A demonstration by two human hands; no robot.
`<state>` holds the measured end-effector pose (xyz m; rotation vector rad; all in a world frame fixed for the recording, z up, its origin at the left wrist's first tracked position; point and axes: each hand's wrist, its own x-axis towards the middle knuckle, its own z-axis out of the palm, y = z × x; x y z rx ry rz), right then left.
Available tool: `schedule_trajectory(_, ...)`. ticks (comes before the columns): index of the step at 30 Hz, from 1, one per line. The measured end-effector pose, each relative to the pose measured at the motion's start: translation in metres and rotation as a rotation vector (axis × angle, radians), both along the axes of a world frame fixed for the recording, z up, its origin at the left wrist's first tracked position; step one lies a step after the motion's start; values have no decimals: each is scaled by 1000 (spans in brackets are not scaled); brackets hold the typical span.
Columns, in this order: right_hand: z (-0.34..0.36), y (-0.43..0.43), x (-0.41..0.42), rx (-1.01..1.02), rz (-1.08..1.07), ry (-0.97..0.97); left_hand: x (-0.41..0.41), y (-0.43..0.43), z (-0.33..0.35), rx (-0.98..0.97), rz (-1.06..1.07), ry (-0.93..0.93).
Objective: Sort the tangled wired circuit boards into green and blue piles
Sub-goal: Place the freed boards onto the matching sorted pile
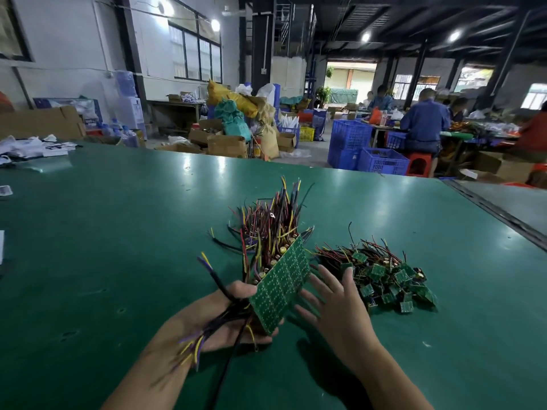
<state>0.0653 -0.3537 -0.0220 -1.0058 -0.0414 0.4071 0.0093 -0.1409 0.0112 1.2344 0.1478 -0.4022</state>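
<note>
Left grip is clamping green board panel above worktop — long axis running near-to-far, leaning rightward, most wires pointing away. Right grip is hovering alongside — fingers spread apart.

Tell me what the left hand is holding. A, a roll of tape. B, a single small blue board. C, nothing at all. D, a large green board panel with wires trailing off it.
D: the left hand grips a green board panel with a bundle of wires attached, while the right hand is open beside the pile of small green boards.
</note>
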Motion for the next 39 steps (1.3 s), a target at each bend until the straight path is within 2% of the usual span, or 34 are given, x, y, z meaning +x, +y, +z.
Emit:
schedule_trajectory(2,6,-2,-3,101,54,48,2,-7,-3,46,-8,-31)
schedule_trajectory(4,12,0,-7,137,80,15,2,-18,-7,49,40,-61)
schedule_trajectory(6,15,10,-13,91,83,-32,4,-30,-12,86,148,-125)
schedule_trajectory(9,14,23,-18,46,74,-75,2,-44,-17,191,147,-259)
schedule_trajectory(11,10,21,-17,78,54,-131,1,-48,-19,311,169,-332)
schedule_trajectory(15,8,15,-19,168,38,-174,-1,-60,-28,730,315,-429)
schedule_trajectory(17,7,14,-19,183,-17,-124,-1,-62,-34,788,278,-410)
schedule_trajectory(20,10,8,-16,223,-52,-37,2,-56,-33,625,270,-365)
schedule_trajectory(24,16,0,-15,147,-8,58,16,-39,-29,297,494,-185)
schedule_trajectory(26,16,5,-19,141,37,51,19,-34,-26,75,420,-53)
schedule_trajectory(29,18,15,-24,163,60,46,14,-27,-24,-141,238,51)
schedule_trajectory(32,20,19,-28,229,121,62,16,-22,-26,-213,243,71)
schedule_trajectory(36,15,11,-25,133,188,-84,18,-25,-22,-309,306,30)
schedule_trajectory(39,13,4,-20,241,231,-75,18,-21,-19,-410,284,-38)
